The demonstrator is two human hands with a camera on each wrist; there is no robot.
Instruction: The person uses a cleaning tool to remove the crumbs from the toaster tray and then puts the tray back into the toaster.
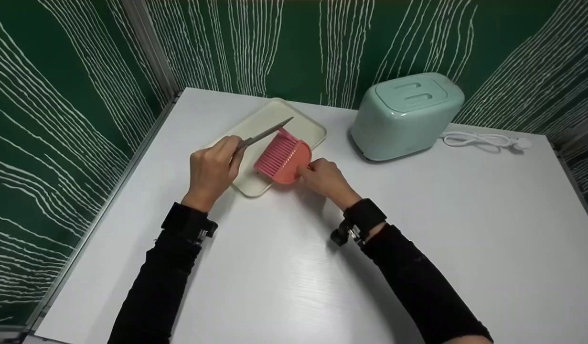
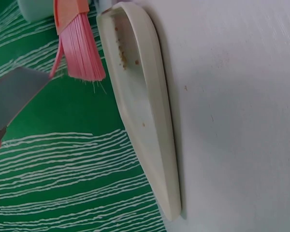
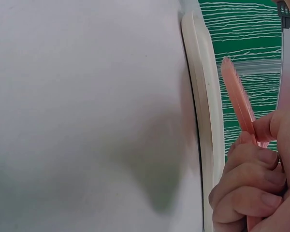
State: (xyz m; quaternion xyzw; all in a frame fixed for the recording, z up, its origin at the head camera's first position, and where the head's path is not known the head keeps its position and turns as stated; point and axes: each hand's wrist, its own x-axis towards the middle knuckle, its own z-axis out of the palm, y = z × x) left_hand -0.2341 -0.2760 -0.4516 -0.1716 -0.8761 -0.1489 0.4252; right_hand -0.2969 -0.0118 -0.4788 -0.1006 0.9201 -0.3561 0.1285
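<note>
My left hand [image 1: 211, 167] grips a flat grey tool [image 1: 270, 131] by its dark handle end, its thin blade slanting up to the right over the tray; its exact kind is unclear. My right hand [image 1: 326, 179] pinches the orange back of a small brush [image 1: 294, 167] with pink bristles. The bristles [image 2: 82, 50] point toward the left hand, beside the grey blade [image 2: 19, 94], above the tray. Beneath both lies a cream tray [image 1: 248, 190] on the table. Brown crumbs [image 2: 122, 55] are scattered inside it. In the right wrist view, curled fingers [image 3: 251, 166] hold the brush [image 3: 239, 99].
A mint-green toaster [image 1: 408, 126] stands at the back of the white table [image 1: 294, 267], right of the tray. Its white cord and plug [image 1: 485, 139] lie beside it. Green walls with white lines [image 1: 298, 48] border the back and left. A few specks [image 2: 185, 88] lie outside the tray.
</note>
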